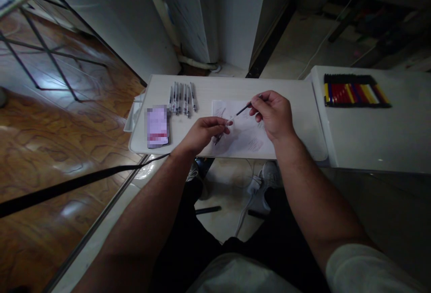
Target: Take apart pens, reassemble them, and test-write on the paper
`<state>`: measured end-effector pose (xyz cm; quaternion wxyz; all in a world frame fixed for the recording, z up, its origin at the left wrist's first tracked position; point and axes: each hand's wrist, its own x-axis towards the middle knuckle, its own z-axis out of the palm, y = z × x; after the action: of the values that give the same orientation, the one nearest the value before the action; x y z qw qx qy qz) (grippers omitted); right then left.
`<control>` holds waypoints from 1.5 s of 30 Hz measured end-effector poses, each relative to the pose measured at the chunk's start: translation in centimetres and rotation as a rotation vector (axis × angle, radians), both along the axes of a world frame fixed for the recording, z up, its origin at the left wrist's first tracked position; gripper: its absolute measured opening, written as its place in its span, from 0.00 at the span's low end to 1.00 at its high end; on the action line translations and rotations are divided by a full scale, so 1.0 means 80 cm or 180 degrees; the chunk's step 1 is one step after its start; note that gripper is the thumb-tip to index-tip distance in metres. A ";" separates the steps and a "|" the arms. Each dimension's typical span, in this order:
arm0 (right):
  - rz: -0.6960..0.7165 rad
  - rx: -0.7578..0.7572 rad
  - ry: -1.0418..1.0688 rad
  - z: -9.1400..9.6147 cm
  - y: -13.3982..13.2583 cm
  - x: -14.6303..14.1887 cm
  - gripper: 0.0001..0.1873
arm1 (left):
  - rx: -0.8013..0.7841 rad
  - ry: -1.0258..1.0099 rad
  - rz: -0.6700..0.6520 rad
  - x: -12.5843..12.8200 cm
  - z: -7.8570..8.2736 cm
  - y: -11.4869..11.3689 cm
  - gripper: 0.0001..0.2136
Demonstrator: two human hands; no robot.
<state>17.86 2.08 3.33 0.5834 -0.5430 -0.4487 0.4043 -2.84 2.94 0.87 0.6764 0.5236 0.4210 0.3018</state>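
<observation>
Both hands pinch one slim pen (241, 110) above the table, and it slants up to the right. My left hand (205, 132) is closed around its lower, clear part, with a dark tip showing below the fingers. My right hand (274, 111) is closed on the upper, dark end between thumb and fingers. Whether the dark length is a separate refill I cannot tell. Under the hands lies a white sheet of paper (249, 131) with scribbled lines on it.
Several clear pens (182, 99) lie side by side at the table's back left. A phone (157, 126) with a blurred screen lies in front of them. On the white surface at right is a row of colourful pens or markers (355, 93). A black strap (84, 180) crosses at left.
</observation>
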 end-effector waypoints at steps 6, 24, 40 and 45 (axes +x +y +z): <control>0.0217 -0.0047 -0.0235 -0.005 -0.002 -0.006 0.12 | 0.0038 0.0067 -0.0008 0.000 0.000 0.000 0.12; 0.0739 -0.0316 -0.0246 -0.012 -0.009 -0.029 0.10 | 0.0090 -0.0038 -0.0133 -0.004 0.000 -0.003 0.11; 0.0353 -0.0362 -0.0275 -0.014 -0.021 -0.036 0.11 | -0.0067 -0.0158 -0.0304 -0.003 0.003 -0.006 0.11; 0.0408 -0.0246 -0.0314 -0.013 -0.022 -0.036 0.09 | -0.0094 -0.0208 -0.0260 -0.001 0.007 -0.006 0.11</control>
<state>14.99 0.33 2.31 0.5121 -0.5545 -0.4949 0.4305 -2.91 2.48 1.47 0.7093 0.5201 0.3814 0.2845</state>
